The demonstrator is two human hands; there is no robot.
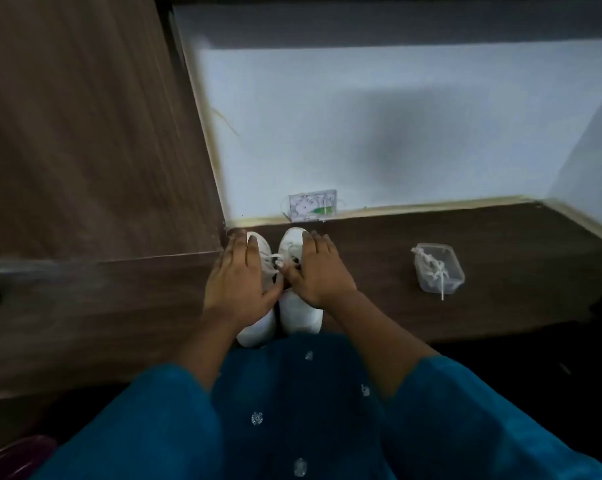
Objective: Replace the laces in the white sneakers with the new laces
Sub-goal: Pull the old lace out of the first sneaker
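Two white sneakers stand side by side on the dark wooden desk, heels toward me. My left hand (235, 278) lies flat over the left sneaker (256, 329), fingers straight and pointing away. My right hand (318, 271) lies over the right sneaker (301, 315) in the same way, its thumb near the laces (275, 259) between the two shoes. A clear plastic tub (438, 268) with loose white laces inside sits to the right, one lace end hanging over its front rim.
A small clear packet (312, 205) leans against the pale wall behind the sneakers. A tall wooden panel (84, 133) rises on the left. My blue patterned garment (292, 410) fills the foreground. A dark round object (18, 455) shows at the bottom left.
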